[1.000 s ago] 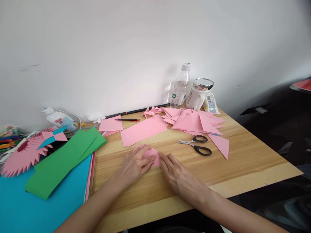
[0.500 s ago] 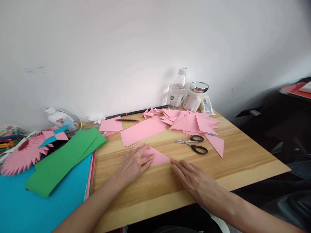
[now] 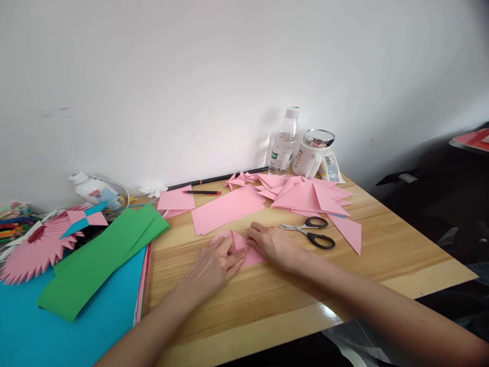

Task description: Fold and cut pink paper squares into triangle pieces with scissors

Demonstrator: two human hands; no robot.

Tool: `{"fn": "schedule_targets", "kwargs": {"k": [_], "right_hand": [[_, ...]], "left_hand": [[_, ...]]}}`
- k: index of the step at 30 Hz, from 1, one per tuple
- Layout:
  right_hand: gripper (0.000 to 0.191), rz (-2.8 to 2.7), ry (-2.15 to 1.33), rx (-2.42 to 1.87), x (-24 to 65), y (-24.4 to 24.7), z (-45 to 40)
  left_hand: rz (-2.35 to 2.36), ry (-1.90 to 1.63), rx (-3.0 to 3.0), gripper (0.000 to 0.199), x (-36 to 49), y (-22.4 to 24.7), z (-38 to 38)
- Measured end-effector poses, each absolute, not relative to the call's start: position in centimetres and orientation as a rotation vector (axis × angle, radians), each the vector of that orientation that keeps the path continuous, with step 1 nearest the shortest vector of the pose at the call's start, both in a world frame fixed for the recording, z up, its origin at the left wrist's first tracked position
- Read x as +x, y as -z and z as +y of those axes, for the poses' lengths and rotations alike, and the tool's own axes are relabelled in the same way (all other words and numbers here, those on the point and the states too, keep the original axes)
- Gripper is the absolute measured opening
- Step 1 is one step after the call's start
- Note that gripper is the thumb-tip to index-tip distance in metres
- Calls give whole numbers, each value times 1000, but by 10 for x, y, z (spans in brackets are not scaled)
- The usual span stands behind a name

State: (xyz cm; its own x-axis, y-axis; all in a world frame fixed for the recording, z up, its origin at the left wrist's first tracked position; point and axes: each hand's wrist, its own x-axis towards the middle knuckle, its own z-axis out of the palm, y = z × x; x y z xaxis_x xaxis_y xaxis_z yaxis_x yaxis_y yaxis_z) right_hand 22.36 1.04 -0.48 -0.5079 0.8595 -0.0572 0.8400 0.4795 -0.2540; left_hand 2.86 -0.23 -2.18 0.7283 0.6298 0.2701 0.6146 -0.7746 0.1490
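Observation:
A folded piece of pink paper (image 3: 252, 259) lies on the wooden tabletop, partly covered by both hands. My left hand (image 3: 220, 259) holds it at the left, with bent fingers and thumb closed over the paper. From the other side, my right hand (image 3: 272, 245) grips the upper right part with its fingers drawn together, close to the left fingertips. A raised pink flap shows between the hands. Just right of my right hand lie scissors (image 3: 311, 232) with black handles, their blades slightly apart.
Behind are pink sheets (image 3: 229, 206), a black pen (image 3: 201, 192) and a heap of folded pink pieces (image 3: 301, 196). A water bottle (image 3: 283, 145) and a white mug (image 3: 311, 155) stand by the wall. Green strips (image 3: 103, 255) rest on blue paper (image 3: 95, 326) at left.
My right hand has moved up and left, from the paper's right corner onto its upper part. That right corner is now folded over. My left hand stays on the paper.

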Motion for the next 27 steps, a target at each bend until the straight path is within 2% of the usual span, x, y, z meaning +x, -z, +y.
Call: {"fn": "schedule_targets", "kwargs": {"k": [16,27], "right_hand": [[23,-2696,-325,-1514,192,6,45],[18,-2499,-542,-1453,194,8,58]], "left_hand": [[950,-507,2940,27,29,22,0],[979,-491,2913,30,27,23,1]]}}
